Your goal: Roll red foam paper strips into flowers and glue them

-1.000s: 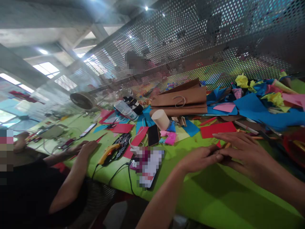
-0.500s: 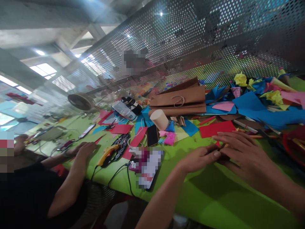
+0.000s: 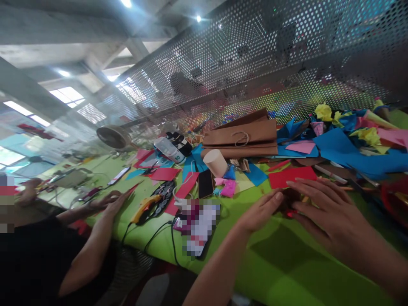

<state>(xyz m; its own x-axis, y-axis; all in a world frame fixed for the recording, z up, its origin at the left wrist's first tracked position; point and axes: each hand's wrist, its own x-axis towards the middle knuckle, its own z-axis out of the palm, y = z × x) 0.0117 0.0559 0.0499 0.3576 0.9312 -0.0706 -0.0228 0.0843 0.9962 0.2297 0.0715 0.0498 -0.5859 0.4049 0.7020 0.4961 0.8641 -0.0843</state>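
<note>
Low over the green tabletop, a small dark brown piece [image 3: 289, 196] with red and yellow bits is between my two hands. My left hand [image 3: 263, 209] is closed on its left side, thumb on top. From the right, my right hand [image 3: 328, 208] holds the other side, its longer fingers reaching over it. The fingers partly cover the piece, so its exact kind cannot be made out. A flat red paper sheet [image 3: 292, 176] lies just behind my hands.
A co-worker's hands [image 3: 116, 202] hold something red on the left. On the green table [image 3: 274, 272] lie a yellow glue gun [image 3: 145, 209], phones, a cream cylinder [image 3: 215, 163], folded brown paper [image 3: 239, 135] and crumpled coloured paper [image 3: 350, 146]. A perforated metal screen [image 3: 255, 63] rises behind.
The brown piece between my hands has turned and shows more, with a red bit below. My left hand has shifted slightly left. The co-worker's hands have moved a little.
</note>
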